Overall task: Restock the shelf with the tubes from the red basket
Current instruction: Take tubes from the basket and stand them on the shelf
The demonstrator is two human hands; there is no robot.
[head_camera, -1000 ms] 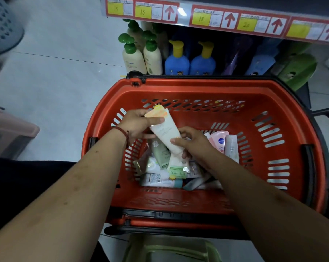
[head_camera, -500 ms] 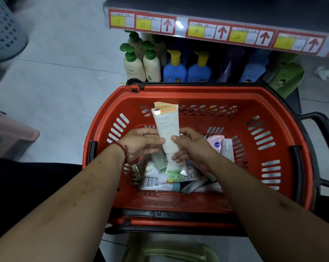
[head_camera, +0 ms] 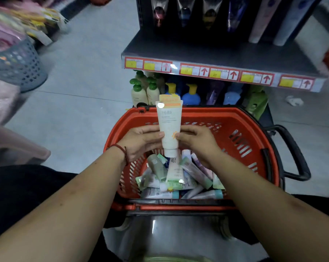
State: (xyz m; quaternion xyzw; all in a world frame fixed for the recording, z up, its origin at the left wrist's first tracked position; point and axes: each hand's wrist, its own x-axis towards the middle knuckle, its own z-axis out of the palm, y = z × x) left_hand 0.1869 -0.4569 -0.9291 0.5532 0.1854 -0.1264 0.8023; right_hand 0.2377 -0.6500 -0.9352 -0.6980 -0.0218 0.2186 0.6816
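Observation:
A white tube (head_camera: 169, 121) with an orange crimped end stands upright above the red basket (head_camera: 247, 125), cap end down. My left hand (head_camera: 141, 141) pinches its left side and my right hand (head_camera: 195, 140) pinches its right side. Several more tubes (head_camera: 176, 176) lie in a loose heap on the basket's floor below my hands. The dark shelf (head_camera: 216, 52) rises just behind the basket, with tall tubes (head_camera: 260, 19) standing at its back.
Red and yellow price labels (head_camera: 203, 71) run along the shelf's front edge. Pump bottles (head_camera: 146, 90) stand on the lower level behind the basket. The basket's black handle (head_camera: 296, 154) sticks out to the right. A grey perforated bin (head_camera: 16, 69) stands on the floor at the left.
Both hands have lifted the white tube out of the heap and turned it upright. The view has tilted up, so the shelf above the labels now shows.

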